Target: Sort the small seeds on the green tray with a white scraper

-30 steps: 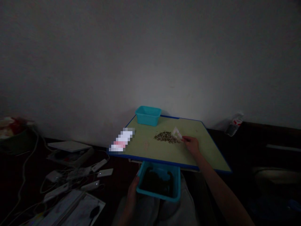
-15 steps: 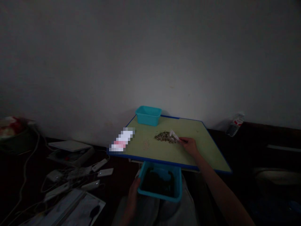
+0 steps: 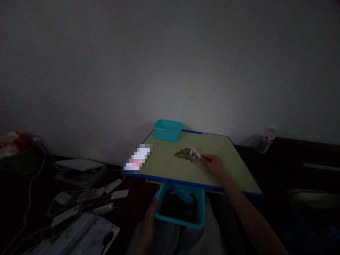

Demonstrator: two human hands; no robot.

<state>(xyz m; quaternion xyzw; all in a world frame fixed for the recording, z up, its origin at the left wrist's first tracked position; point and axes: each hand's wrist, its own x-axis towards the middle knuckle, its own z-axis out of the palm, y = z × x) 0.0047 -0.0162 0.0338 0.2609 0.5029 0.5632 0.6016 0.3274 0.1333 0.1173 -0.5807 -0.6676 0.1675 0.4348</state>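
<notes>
A flat heap of small dark and pale bits (image 3: 183,154), maybe seeds, lies near the middle of the pale green, flat counter with a blue edge (image 3: 231,156). Say the wall side is 12 o'clock. The right hand (image 3: 212,164) comes in from about 4 o'clock. Its grip is pinched on a small, folded white piece (image 3: 195,153), plastic or paper, and the far end of that piece is at the heap's right side. I cannot tell if any bits are inside it.

The left hand (image 3: 152,211) has its grip curled on the left side of a bright blue, box-shaped plastic near tub (image 3: 183,189). Most of those fingers are hidden. The near tub is at 6 o'clock, low down by the counter's edge, over the person's lap. Dark stuff is spread in it, too dim to name.

My guess is that the work is part way along. Lots of bits lie in the heap, so there looks to be plenty left. A small, faint patch of pinkish bits (image 3: 165,163) sits apart, at 9 o'clock from the heap. I cannot tell if that patch is done or left over. At 11 o'clock stands a matching blue plastic far tub (image 3: 166,135), and no hand touches it. Its floor is hidden, so I cannot say what is finished there.
</notes>
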